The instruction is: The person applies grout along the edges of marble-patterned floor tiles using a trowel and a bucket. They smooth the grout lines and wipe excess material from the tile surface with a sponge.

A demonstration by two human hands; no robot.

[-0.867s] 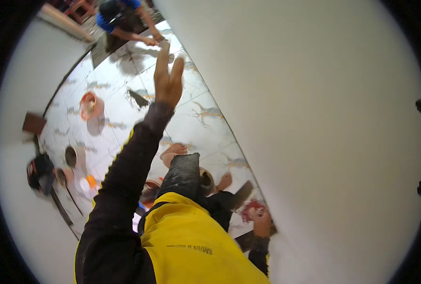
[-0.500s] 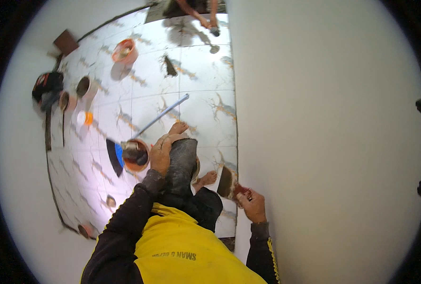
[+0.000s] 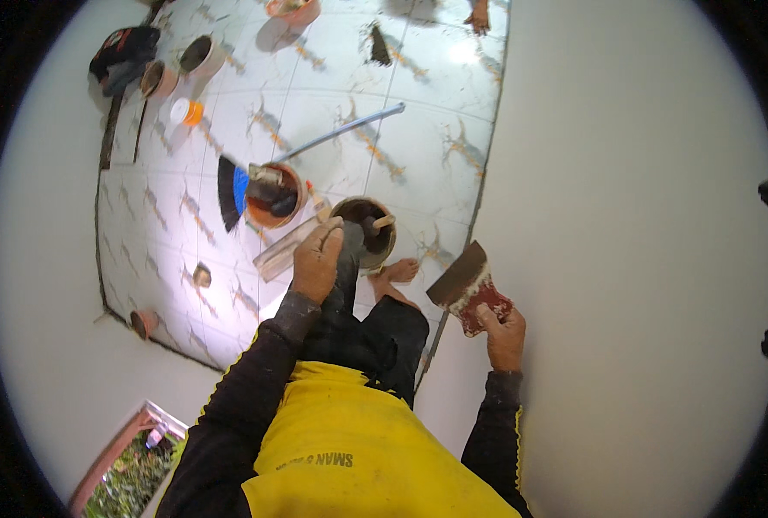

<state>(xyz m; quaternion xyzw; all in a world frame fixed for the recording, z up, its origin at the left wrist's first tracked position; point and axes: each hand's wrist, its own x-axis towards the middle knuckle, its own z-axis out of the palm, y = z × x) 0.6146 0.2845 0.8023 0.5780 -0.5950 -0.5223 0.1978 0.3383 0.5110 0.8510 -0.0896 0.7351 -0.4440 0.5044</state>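
My right hand (image 3: 505, 335) grips a wide putty knife (image 3: 470, 290) by its red handle. The blade is dark with pale filler smeared near the handle, and it is held close to the white wall (image 3: 625, 259), apart from it. My left hand (image 3: 317, 263) is at my bent knee, its fingers closed against the dark trouser leg (image 3: 349, 259). Just beyond the knee stands a round bucket (image 3: 339, 207) with a wooden-handled tool in it. A wooden board (image 3: 282, 252) lies left of that bucket, partly behind my left hand.
An orange bucket (image 3: 295, 216) holding tools stands beside a blue-and-black broom (image 3: 231, 192) with a grey pole (image 3: 345, 128). Farther off are more buckets (image 3: 201, 55), an orange-and-white tub (image 3: 187, 111), a dark bundle (image 3: 125, 53) and another person's hand (image 3: 479, 17).
My view has shifted, so the floor things sit higher in it. The putty knife has come up and turned. My left leg has moved, uncovering the bucket and board.
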